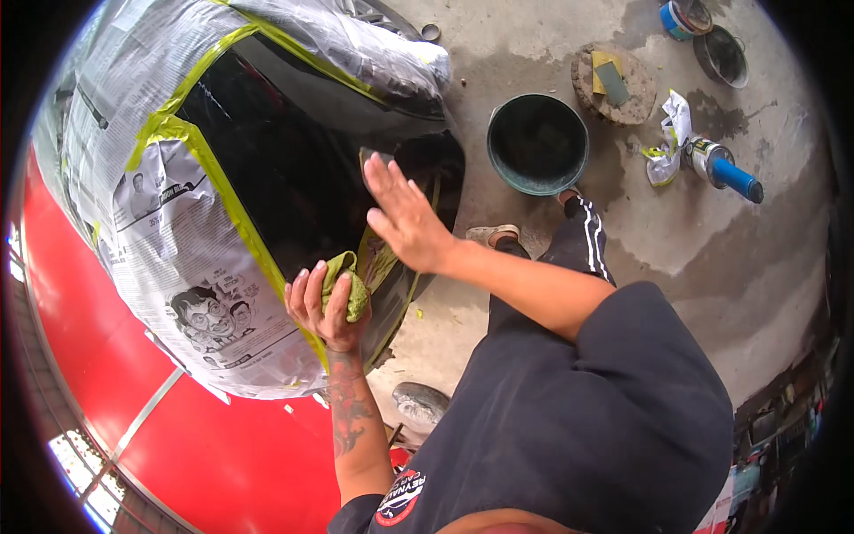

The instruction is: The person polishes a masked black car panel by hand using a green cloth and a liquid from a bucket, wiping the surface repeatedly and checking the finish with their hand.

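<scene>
My left hand (320, 307) has its fingers closed on a crumpled green cloth (354, 289) at the lower edge of a glossy black car panel (267, 142). Higher up and to its right, my right hand (405, 218) lies open, fingers stretched, over that panel; a small dark flat piece (370, 158) shows under its fingertips. The body around the panel is covered in newspaper (182, 267) edged with yellow-green tape (227, 205).
On the concrete floor (694, 258) stand a dark green tub (537, 142) by my foot, a round slab (584, 80) with rectangular pads, a can (707, 160) with a blue roll and paper, a bucket (676, 20) and a black bowl (721, 58). A red surface (213, 445) is at lower left.
</scene>
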`<state>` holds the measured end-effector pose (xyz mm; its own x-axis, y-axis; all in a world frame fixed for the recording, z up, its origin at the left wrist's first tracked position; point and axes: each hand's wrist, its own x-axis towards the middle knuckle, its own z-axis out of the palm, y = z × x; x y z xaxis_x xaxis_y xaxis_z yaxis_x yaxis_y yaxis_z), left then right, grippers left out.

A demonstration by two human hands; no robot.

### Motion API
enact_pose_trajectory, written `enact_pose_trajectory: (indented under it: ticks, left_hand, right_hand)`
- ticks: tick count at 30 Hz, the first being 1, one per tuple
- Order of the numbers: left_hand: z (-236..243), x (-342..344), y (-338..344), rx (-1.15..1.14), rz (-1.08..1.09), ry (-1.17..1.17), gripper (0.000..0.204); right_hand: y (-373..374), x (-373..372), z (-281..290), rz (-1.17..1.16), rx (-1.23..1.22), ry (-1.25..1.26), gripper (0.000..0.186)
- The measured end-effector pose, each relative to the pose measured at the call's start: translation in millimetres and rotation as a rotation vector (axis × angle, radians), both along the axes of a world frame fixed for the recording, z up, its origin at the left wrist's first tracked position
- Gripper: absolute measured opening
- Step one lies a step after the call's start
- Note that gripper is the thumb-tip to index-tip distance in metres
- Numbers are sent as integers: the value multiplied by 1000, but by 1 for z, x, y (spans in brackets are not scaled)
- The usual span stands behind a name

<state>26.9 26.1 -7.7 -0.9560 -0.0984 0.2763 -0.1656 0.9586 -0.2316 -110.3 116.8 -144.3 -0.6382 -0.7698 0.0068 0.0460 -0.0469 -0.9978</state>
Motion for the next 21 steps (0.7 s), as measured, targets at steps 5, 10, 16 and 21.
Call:
enact_pose_trajectory:
  ticks: [5, 10, 16, 21]
  left_hand:
    - [12, -64, 0, 180, 98, 79, 37]
    - [24, -133, -38, 94, 50, 66, 28]
    - [26, -149, -41, 53, 85, 65, 22]
    - [22, -87, -30, 130, 142, 169, 29]
  right_hand:
    - [-22, -27, 11, -47, 48, 78, 74]
    - [-22, -13, 24, -106, 29, 244, 74]
    - [-28, -35, 30, -88, 40, 499, 81]
    - [-37, -42, 28, -104, -51, 559, 79]
